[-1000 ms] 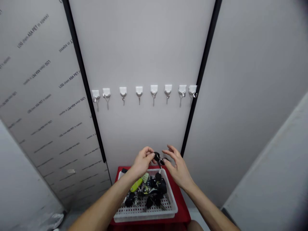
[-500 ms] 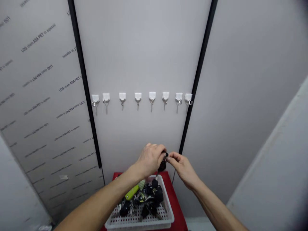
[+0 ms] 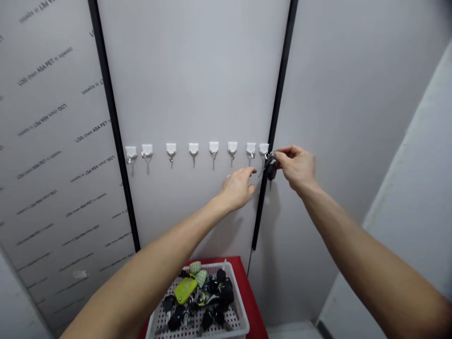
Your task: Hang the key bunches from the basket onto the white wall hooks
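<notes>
My right hand (image 3: 296, 167) pinches a small bunch of keys (image 3: 271, 170) with black heads, beside the rightmost white wall hook (image 3: 263, 149). The keys dangle below my fingertips in front of the black strip. Whether their ring touches the hook I cannot tell. Lower and to the left, my left hand (image 3: 238, 188) holds nothing, its fingers apart and pointing toward the keys. Several more white hooks, such as one in the middle (image 3: 213, 148), run in a row to the left with nothing hanging on them.
A white plastic basket (image 3: 243, 314) stands below on a red surface (image 3: 254, 306). In it lie several black-headed keys and a yellow-green key fob (image 3: 185, 289). Black vertical strips (image 3: 112, 110) edge the wall panel. A printed panel (image 3: 52, 188) is on the left.
Both hands have risen from above the basket to the right end of the hook row. The left hand has let go of the keys, which are now in the right hand.
</notes>
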The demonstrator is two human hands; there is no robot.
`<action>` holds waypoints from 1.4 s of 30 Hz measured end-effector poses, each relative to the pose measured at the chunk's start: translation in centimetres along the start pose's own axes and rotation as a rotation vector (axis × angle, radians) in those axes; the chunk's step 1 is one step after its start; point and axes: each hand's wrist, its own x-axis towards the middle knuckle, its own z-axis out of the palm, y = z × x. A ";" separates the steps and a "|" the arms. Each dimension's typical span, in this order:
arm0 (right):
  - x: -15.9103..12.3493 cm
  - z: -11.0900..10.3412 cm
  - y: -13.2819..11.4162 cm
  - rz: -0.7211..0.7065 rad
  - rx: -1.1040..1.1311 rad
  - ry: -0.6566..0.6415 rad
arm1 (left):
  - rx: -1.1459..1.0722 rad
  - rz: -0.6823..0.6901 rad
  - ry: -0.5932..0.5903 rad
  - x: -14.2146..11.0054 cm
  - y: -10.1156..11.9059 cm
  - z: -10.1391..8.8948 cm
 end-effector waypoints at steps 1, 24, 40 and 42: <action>0.6 0.1 0.1 -0.003 -0.023 0.009 | -0.010 -0.013 -0.007 0.2 0.1 0.0; -12.1 1.6 7.3 -0.156 -0.306 -0.368 | -0.188 -0.482 -0.139 -14.7 -6.4 5.5; -26.4 3.4 11.8 -0.144 -0.580 -1.070 | 0.069 -0.338 -0.316 -24.4 -6.3 7.6; -26.7 3.2 11.8 -0.163 -0.581 -1.079 | 0.094 -0.307 -0.342 -24.4 -6.2 7.6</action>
